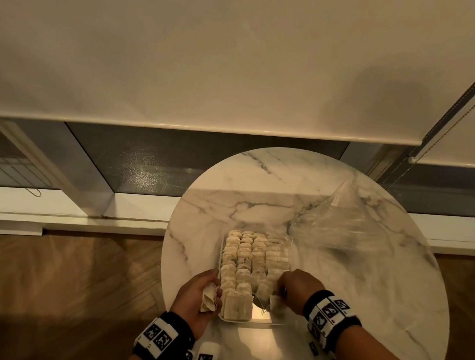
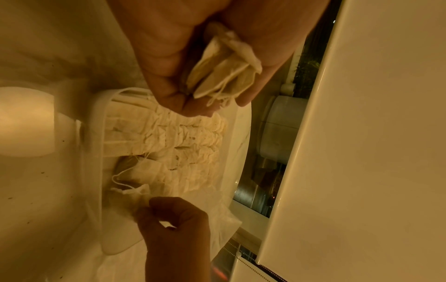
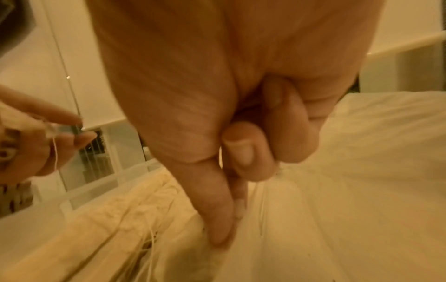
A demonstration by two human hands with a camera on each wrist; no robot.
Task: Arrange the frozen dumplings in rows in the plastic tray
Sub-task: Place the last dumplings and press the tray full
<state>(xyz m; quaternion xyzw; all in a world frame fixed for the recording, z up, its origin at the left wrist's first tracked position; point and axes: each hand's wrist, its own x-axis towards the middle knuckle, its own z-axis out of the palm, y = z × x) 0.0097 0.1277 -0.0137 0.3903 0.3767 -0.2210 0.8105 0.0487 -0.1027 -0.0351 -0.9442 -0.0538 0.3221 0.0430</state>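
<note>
The task's pieces are small pale flat pouches with strings. Several rows of them [image 1: 254,258] stand packed in a clear plastic tray [image 1: 262,319] on the table. My left hand [image 1: 212,293] hovers by the tray's near left corner and grips a small bunch of pouches [image 2: 224,70] between thumb and fingers. My right hand [image 1: 281,291] is at the tray's near right, where thumb and forefinger [image 3: 222,219] pinch one pouch [image 2: 135,192] at the end of the right rows. A bare patch of tray floor [image 1: 260,310] shows beside that pouch.
The tray sits on a round marble table [image 1: 366,281]; its left edge lies just beyond my left hand. A crumpled clear plastic bag [image 1: 334,219] lies behind and right of the tray. Behind are a window with a lowered blind [image 1: 213,60] and a wooden floor [image 1: 59,278].
</note>
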